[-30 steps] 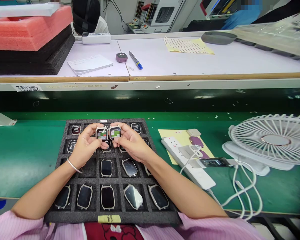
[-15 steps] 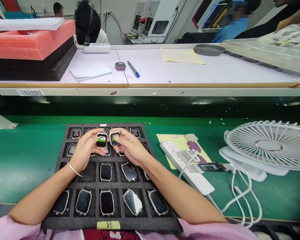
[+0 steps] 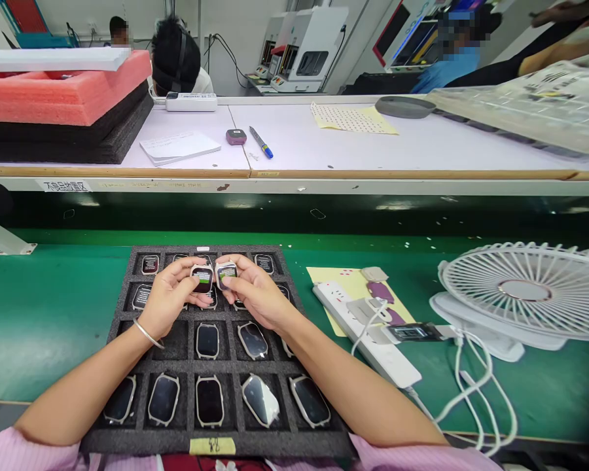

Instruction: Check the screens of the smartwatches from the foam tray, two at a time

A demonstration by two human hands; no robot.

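Left hand, right hand — each grips a lit watch; screen text unreadable.

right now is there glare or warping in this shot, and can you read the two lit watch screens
Head view: overhead lights glare off the dark watch faces in the foam tray; wide-lens warping bows the shelf edge and stretches the fan. The watch in the left hand and the one in the right hand show green bands, too small to read.

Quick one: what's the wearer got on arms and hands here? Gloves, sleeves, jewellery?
No gloves: both the left hand and the right hand are bare. A thin silver bangle circles the left wrist. Forearms are uncovered; pink striped sleeves show only at the bottom edge.
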